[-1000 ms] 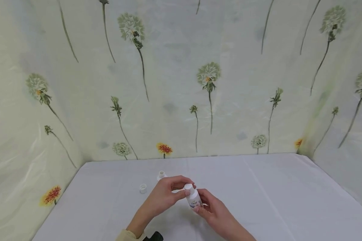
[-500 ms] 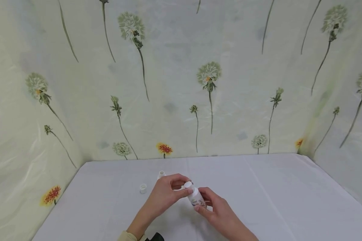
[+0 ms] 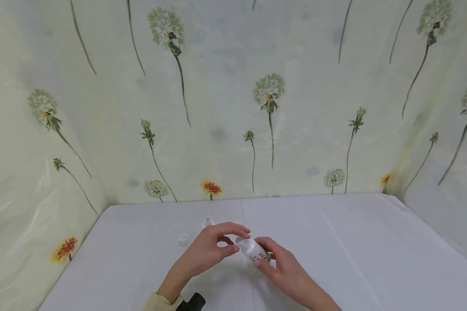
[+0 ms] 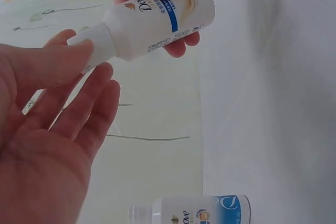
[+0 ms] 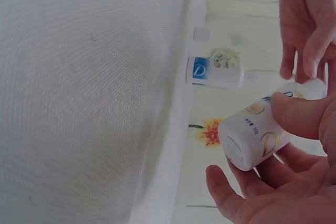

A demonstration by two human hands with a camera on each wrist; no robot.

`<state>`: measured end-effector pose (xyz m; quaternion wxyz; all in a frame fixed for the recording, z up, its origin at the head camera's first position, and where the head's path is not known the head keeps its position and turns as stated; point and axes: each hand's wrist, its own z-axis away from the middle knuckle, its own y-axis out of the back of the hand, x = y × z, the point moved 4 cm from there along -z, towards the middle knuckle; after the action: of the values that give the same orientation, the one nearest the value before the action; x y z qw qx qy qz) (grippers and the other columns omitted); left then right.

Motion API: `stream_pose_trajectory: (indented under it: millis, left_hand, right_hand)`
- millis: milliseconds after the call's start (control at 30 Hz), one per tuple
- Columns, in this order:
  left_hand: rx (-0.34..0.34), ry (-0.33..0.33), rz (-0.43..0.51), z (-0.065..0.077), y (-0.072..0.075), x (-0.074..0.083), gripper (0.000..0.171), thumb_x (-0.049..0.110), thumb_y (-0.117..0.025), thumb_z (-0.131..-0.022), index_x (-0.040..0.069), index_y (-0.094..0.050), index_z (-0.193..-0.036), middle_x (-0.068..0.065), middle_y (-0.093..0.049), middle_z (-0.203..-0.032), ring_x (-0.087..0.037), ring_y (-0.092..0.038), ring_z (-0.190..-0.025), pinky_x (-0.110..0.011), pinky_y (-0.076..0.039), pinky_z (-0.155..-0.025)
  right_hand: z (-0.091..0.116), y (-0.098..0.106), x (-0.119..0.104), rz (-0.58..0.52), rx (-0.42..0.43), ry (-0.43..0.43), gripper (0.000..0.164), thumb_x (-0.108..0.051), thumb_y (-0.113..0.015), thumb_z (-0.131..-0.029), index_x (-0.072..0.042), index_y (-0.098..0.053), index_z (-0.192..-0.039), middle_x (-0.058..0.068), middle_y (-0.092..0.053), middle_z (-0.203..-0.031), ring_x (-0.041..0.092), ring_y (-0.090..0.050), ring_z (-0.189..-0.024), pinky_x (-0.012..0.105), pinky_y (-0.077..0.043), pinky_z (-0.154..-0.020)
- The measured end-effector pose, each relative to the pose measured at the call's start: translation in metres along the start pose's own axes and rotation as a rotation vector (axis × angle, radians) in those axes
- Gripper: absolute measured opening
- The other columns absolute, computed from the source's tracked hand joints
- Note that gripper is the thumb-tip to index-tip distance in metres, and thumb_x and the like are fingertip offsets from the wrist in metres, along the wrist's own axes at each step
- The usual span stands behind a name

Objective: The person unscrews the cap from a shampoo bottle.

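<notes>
My right hand (image 3: 288, 272) grips a small white Dove bottle (image 3: 259, 251) around its body, thumb on the near side. The bottle is tilted above the table, its capped end towards my left hand (image 3: 204, 252). In the left wrist view, the left thumb and a finger pinch the white cap (image 4: 102, 45), which sits on the bottle's neck. The other left fingers are spread below it. From the right wrist, the base of the held bottle (image 5: 241, 142) shows, with right fingers curled beneath.
Behind the left hand stands a second Dove bottle (image 3: 208, 222), uncapped, its blue label (image 5: 200, 69) seen from the right wrist. A loose white cap (image 3: 184, 239) lies left of it on the white tablecloth (image 3: 334, 242). A dandelion-print sheet (image 3: 218, 108) hangs around the table.
The right hand has tilted the bottle further over and turned it, so its label has shifted. The left fingers have moved slightly around the cap. The head view has dipped a little.
</notes>
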<state>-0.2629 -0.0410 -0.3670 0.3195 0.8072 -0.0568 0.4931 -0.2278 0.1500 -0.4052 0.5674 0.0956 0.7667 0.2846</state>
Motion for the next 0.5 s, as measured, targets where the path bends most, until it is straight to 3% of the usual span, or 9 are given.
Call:
stream_pose_trajectory:
  millis: [233, 500]
  left_hand:
    - [-0.018, -0.010, -0.007, 0.0021, -0.0012, 0.0004, 0.030, -0.002, -0.067, -0.090, 0.020, -0.072, -0.110, 0.011, -0.068, -0.106, -0.014, -0.059, -0.096, -0.031, -0.052, -0.082]
    - [0.004, -0.017, -0.025, 0.0019, -0.0003, 0.0009, 0.027, 0.002, -0.070, -0.090, 0.021, -0.072, -0.109, 0.011, -0.066, -0.104, -0.013, -0.059, -0.094, -0.029, -0.054, -0.080]
  right_hand:
    - [0.0013, 0.0006, -0.0018, -0.012, -0.023, -0.014, 0.036, -0.025, -0.068, -0.094, -0.021, -0.055, -0.128, -0.005, -0.061, -0.118, 0.021, -0.056, -0.112, 0.051, -0.045, -0.094]
    - [0.0021, 0.0038, -0.0053, 0.052, -0.001, -0.035, 0.039, -0.019, -0.069, -0.093, -0.028, -0.055, -0.127, -0.012, -0.061, -0.113, 0.014, -0.055, -0.106, 0.041, -0.045, -0.091]
